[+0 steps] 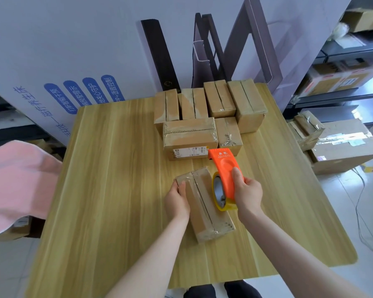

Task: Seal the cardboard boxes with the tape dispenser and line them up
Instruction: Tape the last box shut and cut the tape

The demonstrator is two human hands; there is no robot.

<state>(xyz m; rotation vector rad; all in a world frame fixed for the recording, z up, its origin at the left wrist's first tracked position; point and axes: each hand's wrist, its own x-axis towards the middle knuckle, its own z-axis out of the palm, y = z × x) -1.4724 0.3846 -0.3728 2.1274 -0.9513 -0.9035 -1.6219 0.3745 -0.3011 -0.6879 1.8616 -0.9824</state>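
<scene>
A small brown cardboard box [205, 214] lies lengthwise on the wooden table [116, 190], clear tape along its top seam. My left hand [177, 198] grips its far left corner. My right hand [247, 193] holds an orange tape dispenser [223, 168] with a yellowish tape roll [219, 191], tilted over the box's right edge. Behind it, several taped boxes [211, 104] stand in a row at the table's far edge. In front of that row a wider labelled box [190, 136] and a smaller one [228, 134] lie side by side.
A pink cloth [15, 183] hangs off the left. Larger cardboard boxes [340, 145] sit on the floor at right, beside shelving with parcels [340, 78]. A white printed board [63, 61] and dark frames [213, 50] lean behind the table.
</scene>
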